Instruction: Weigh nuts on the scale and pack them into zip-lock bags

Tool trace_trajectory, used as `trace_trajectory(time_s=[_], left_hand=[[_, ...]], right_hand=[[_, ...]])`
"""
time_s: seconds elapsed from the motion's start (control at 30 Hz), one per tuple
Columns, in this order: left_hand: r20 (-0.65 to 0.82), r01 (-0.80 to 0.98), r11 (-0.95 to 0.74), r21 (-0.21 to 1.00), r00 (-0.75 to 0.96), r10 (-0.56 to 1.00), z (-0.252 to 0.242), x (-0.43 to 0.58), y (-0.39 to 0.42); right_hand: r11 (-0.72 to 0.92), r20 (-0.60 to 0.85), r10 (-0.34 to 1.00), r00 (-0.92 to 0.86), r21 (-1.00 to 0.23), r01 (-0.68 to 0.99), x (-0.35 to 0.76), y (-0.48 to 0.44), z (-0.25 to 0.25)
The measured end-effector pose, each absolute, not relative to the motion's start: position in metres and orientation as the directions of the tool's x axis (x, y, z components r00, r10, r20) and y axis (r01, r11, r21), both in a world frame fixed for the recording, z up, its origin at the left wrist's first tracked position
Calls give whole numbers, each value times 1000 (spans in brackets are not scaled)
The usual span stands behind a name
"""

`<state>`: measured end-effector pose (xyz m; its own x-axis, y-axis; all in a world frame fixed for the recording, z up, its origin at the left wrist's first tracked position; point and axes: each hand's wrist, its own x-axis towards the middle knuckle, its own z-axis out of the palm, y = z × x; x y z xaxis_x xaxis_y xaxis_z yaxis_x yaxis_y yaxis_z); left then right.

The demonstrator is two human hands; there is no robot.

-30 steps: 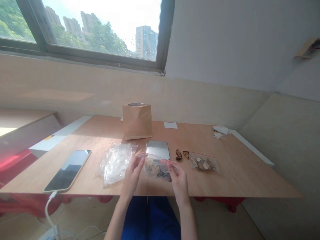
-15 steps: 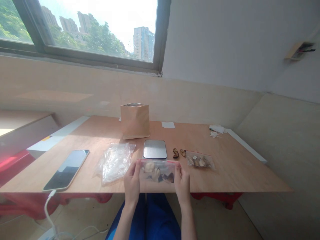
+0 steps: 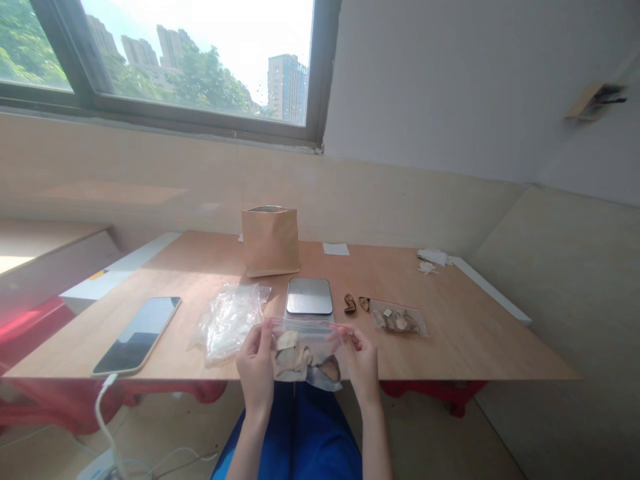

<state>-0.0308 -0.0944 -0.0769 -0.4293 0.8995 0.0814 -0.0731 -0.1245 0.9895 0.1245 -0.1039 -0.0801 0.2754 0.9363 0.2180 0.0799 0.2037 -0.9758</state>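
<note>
Left hand (image 3: 256, 377): I'm pinching the zip bag (image 3: 306, 337) at its left end, fingers clenched on the red-striped top edge.
Right hand (image 3: 363, 373): grasping the bag's right end the same way.
Zip bag: held up between my hands, in front of the table (image 3: 465, 340) edge, dried slices (image 3: 300, 360) inside.
Just beyond: metal scale (image 3: 309, 297), then two dark pieces (image 3: 350, 304) beside a small bag (image 3: 399, 321).
Left side: crumpled clear plastic bag (image 3: 230, 323) near my left hand, phone (image 3: 136, 335) farther out.
Back: brown paper bag (image 3: 270, 241) standing upright.
</note>
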Motion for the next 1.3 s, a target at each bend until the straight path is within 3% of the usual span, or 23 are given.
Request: trace_trajectory(time_s=[0.2, 0.4, 0.7, 1.03, 1.3], left_hand=[[50, -67, -95, 993, -489, 871, -74, -33, -96], [100, -34, -124, 992, -403, 910, -74, -40, -99], [225, 46, -226, 973, -391, 892, -62, -40, -106], [46, -217, -140, 966, -388, 920, -64, -31, -105], [112, -169, -149, 974, -211, 971, -61, -35, -105]], right_hand=[[234, 247, 950, 189, -968, 90, 121, -105, -80], [247, 291, 899, 328, -954, 169, 114, -105, -84], [237, 291, 878, 381, -954, 183, 114, -110, -83], [359, 371, 871, 321, -928, 99, 110, -113, -67], [340, 350, 848, 397, -935, 98, 111, -114, -65]])
